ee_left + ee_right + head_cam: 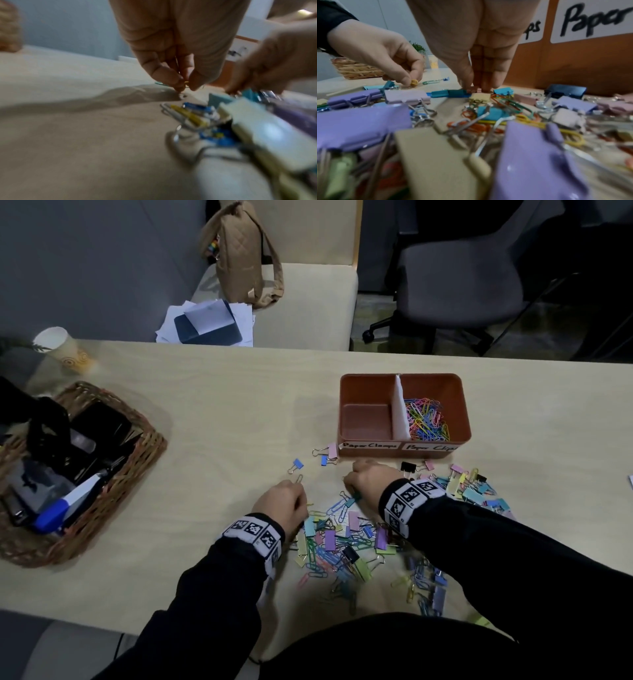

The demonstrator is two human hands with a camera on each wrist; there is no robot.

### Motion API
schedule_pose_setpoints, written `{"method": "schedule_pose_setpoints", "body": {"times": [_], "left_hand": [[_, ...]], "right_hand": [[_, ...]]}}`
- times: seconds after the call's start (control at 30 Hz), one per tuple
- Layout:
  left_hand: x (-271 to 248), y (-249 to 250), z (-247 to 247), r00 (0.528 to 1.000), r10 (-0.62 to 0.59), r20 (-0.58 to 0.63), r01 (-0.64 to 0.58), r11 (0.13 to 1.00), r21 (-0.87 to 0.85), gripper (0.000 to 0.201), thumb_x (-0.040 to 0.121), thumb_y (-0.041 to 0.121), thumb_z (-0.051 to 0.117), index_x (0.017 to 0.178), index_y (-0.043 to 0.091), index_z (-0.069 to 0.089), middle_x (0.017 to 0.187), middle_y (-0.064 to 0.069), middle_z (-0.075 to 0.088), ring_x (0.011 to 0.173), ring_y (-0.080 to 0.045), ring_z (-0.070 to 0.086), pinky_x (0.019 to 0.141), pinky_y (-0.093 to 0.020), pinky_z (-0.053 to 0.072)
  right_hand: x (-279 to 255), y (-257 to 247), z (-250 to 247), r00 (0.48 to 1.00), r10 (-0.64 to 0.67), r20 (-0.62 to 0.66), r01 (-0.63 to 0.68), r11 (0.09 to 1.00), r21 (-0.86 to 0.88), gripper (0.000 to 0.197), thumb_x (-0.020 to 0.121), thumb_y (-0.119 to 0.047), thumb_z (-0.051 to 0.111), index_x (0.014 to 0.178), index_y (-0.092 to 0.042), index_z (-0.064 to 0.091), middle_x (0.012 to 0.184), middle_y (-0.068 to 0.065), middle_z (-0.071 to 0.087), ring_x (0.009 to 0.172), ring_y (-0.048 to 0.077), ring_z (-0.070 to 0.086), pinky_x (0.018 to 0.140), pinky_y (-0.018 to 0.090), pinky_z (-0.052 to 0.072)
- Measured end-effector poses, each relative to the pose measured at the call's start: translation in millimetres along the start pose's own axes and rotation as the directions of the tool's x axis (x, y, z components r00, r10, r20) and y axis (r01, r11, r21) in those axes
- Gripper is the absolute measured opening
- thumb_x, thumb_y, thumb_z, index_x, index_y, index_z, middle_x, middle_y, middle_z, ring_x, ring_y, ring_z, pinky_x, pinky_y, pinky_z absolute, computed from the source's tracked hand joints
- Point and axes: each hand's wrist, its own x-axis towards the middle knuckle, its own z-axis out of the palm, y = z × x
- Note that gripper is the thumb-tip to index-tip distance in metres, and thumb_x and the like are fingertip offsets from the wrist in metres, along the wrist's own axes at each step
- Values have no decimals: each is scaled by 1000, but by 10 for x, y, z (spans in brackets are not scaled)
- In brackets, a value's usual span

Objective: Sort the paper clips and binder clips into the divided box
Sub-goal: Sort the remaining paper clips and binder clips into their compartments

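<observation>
The orange divided box [346,392] stands on the table ahead; its left compartment is empty and its right one holds coloured paper clips [426,419]. A mixed pile of binder clips and paper clips [342,542] lies in front of me, with more binder clips [474,491] to the right. My left hand [303,501] pinches a yellow paper clip [186,82] at the pile's left edge. My right hand [349,484] points down just before the box, and its fingertips [467,85] close on a small pink clip [475,89].
A pink binder clip [331,451] and two blue ones [298,463] lie loose left of the box, and a black one [407,467] lies before it. A wicker basket [147,433] of supplies sits at the left, with a paper cup [61,347] behind it.
</observation>
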Motion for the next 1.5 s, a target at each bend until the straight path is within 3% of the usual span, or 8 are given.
{"method": "schedule_pose_setpoints", "body": {"times": [0.13,0.27,0.43,0.63,0.93,1.1,1.27,1.5], "left_hand": [[-15,-135,-102,962,-250,-111,194,910,-367,13,78,4,64,74,16,58,72,-2,65,70,-19,63,62,-20,49],[60,-202,-204,965,-240,-106,178,895,-410,26,86,6,54,92,30,60,73,1,63,61,-14,55,62,-21,44],[208,-217,-186,930,-354,-95,279,851,-445,18,89,9,53,78,15,65,80,-6,69,76,-28,65,72,-32,55],[196,-152,-159,966,-231,-113,195,945,-261,23,91,6,51,101,9,72,111,-10,64,101,-26,61,88,-22,42],[201,-235,-202,960,-262,-96,224,930,-290,29,93,8,43,99,19,69,113,-3,67,104,-23,60,89,-25,44],[251,-217,-277,995,57,78,-70,981,180,45,88,19,60,128,38,55,102,1,53,98,-23,59,83,-28,46],[348,-196,-340,979,96,179,-159,912,377,26,95,31,53,117,26,66,96,-2,49,99,-23,57,77,-28,47],[304,-208,-241,993,69,91,-91,959,267,19,94,25,51,102,12,61,101,-6,54,90,-28,60,77,-33,48]], "right_hand": [[-65,24,10,998,38,-47,-37,999,22,24,81,-8,57,103,-14,63,108,6,54,107,27,52,82,36,52],[-60,-29,-49,996,86,-25,-85,996,13,29,79,-8,60,108,-15,59,110,6,55,105,28,54,79,36,52],[-15,-70,-72,986,164,43,-167,984,67,47,67,-5,74,105,-14,49,107,8,56,98,29,57,81,42,54],[3,-37,-38,985,168,51,-171,984,59,36,71,-6,70,102,-14,56,108,7,52,102,27,54,79,38,53],[-54,-123,19,988,105,-111,-85,982,167,36,83,-9,60,109,-20,38,95,3,60,82,27,59,61,30,39],[-27,-200,79,987,-78,-143,90,993,79,42,79,-9,64,118,-24,55,108,1,54,101,25,53,76,31,45],[-34,-263,141,991,-133,-16,130,985,-116,31,85,-20,64,115,-25,63,112,-1,55,108,24,49,86,36,41],[-25,-299,161,997,-79,24,82,985,-152,29,84,-17,64,112,-19,59,114,2,56,110,24,50,92,38,38]]}}
